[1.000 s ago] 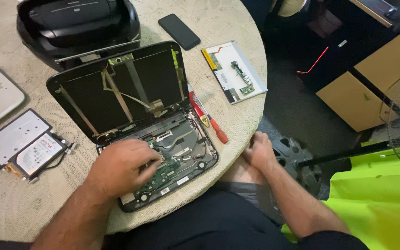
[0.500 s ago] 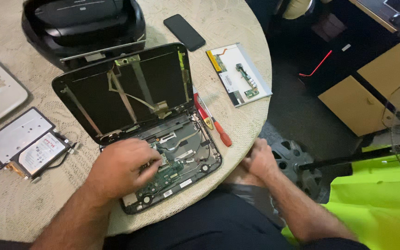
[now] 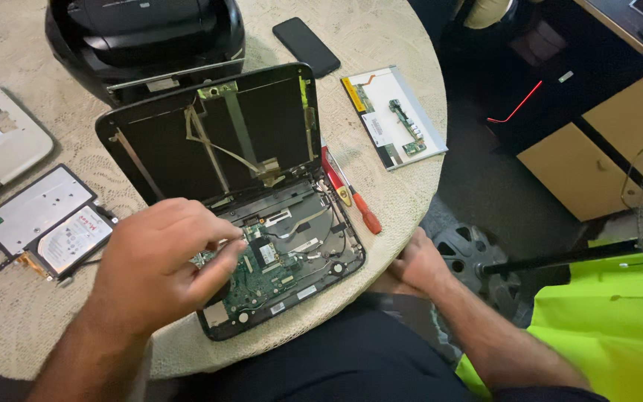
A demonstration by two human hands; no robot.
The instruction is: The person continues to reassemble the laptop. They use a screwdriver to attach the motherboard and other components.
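While the opened laptop (image 3: pixel 240 201) lies on the round worktop (image 3: pixel 381 193) at its near edge, the left hand (image 3: pixel 161 264) hovers over the left part of the exposed green board (image 3: pixel 269 272). Its fingers (image 3: pixel 221 272) are curled narrow, tips close together and touching the board just left of centre; whether they pinch a small part cannot be told. The board lies under and to the right of those fingertips, inside the laptop's base. The lid stands open on the far side, bare of its screen, with flat cables crossing it.

The right hand (image 3: pixel 414 264) rests at the near right rim of the worktop, fingers curled over the edge, holding no tool, apart from the laptop.

A red-handled screwdriver (image 3: pixel 351 197) lies just right of the laptop. Farther right lies a bare screen panel (image 3: pixel 392 119), and a black phone (image 3: pixel 306 46) beyond it. A hard drive (image 3: pixel 72 238) lies left of the laptop on a grey cover (image 3: pixel 24 212).
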